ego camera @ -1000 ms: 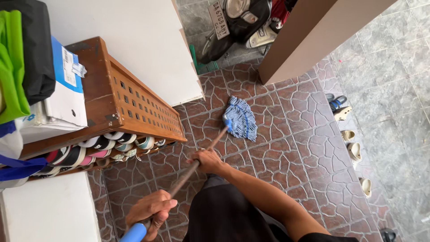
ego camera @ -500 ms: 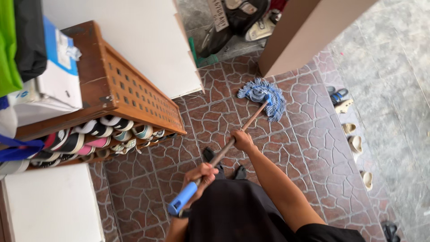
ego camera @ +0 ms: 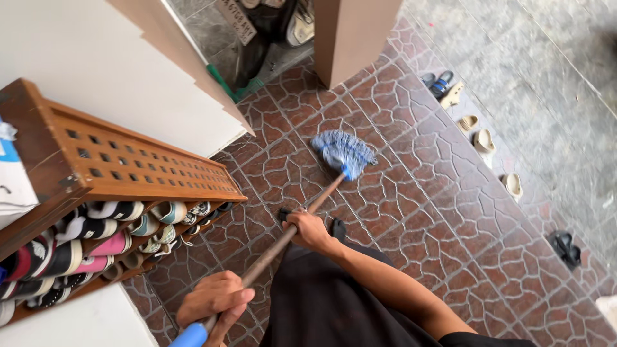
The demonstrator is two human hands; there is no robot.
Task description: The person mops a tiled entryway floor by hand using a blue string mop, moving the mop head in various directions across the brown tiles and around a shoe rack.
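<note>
The mop (ego camera: 302, 212) is held in both hands, its blue string head (ego camera: 344, 151) spread on the reddish-brown patterned tile floor (ego camera: 437, 212) ahead of the person; its long axis runs from the blue grip end at the lower left up and to the right toward the head. The right hand (ego camera: 310, 229) is closed around the wooden shaft partway along and is the nearer of the two to the head; the left hand (ego camera: 215, 301) is wrapped around the shaft close to the blue grip, low in the view and furthest from the head. The head lies forward and slightly right of both sets of fingers. A wooden shoe rack (ego camera: 138, 164) with a perforated top stands to the left, filled with shoes; a white and blue box (ego camera: 9, 180) sits on its top at the far left edge, only partly seen. Sandals (ego camera: 482, 138) are lined along the floor edge at right; a parked scooter (ego camera: 270, 19) with a rectangular plate is seen at the top.
</note>
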